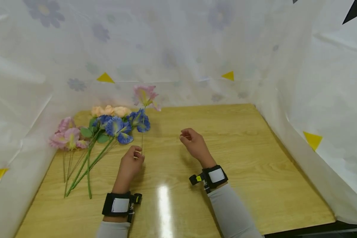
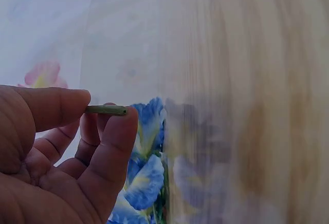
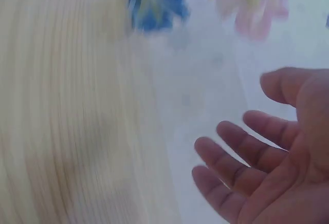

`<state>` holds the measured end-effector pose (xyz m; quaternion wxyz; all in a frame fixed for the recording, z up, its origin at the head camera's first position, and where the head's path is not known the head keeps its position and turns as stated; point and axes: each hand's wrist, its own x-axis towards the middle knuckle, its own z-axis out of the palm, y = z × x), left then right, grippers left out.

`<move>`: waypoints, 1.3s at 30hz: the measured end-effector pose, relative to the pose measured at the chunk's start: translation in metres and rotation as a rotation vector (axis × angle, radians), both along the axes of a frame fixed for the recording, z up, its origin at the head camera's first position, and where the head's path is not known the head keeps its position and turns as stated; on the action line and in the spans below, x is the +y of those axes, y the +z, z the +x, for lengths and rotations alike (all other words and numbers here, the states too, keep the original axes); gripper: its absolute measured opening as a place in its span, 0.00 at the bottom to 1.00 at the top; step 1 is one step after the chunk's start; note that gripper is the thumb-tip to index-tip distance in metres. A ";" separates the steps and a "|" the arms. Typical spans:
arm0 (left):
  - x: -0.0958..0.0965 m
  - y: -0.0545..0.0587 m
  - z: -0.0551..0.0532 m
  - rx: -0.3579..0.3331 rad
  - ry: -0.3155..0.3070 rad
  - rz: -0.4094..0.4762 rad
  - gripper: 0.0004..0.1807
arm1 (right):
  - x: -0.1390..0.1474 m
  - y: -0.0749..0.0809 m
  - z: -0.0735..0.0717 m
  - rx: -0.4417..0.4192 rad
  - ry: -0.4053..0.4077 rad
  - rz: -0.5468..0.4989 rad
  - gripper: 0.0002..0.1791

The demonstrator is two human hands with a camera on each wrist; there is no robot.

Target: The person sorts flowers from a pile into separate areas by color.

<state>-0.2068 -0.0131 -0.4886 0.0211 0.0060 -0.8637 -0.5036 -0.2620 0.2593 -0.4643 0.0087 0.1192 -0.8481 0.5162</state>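
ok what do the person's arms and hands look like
Light grey sleeves, then a black wrist strap on each side, with a pale rectangular patch and a small black device with a yellow mark. Left hand and right hand are bare.

From my remote seat I'm looking into a makeshift booth (image 1: 336,99), likely for recording; what sort of building holds it, I can't tell. Pale sheeting (image 1: 178,56), flower-printed at 12 o'clock, also walls in the wood-grain surface (image 1: 256,155) at 9 and 3 o'clock. Yellow triangles (image 1: 105,78) show against the sheeting like markers at 10, 2, 3 and 8 o'clock, and black wrist bands (image 1: 207,178) with small cameras (image 1: 193,179) show at 7 and 5 o'clock.
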 end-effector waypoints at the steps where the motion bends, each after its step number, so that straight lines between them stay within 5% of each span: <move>1: 0.005 0.000 0.002 0.016 -0.002 -0.005 0.15 | -0.009 0.002 0.004 -0.008 0.004 -0.064 0.20; 4: 0.022 0.003 0.008 0.077 -0.030 0.002 0.14 | -0.032 0.009 0.012 -0.018 0.012 -0.222 0.20; 8: 0.045 0.005 0.014 0.131 -0.085 -0.003 0.12 | -0.051 0.019 0.014 0.005 0.010 -0.306 0.22; 21: 0.095 0.001 0.025 0.252 -0.165 -0.080 0.11 | -0.047 0.015 0.017 0.140 -0.174 -0.274 0.18; 35: 0.098 -0.001 0.026 0.207 -0.187 -0.099 0.13 | -0.039 0.019 0.017 -0.006 -0.146 -0.328 0.18; 39: 0.097 -0.001 0.025 0.148 -0.193 -0.080 0.16 | -0.038 0.019 0.015 -0.015 -0.150 -0.325 0.18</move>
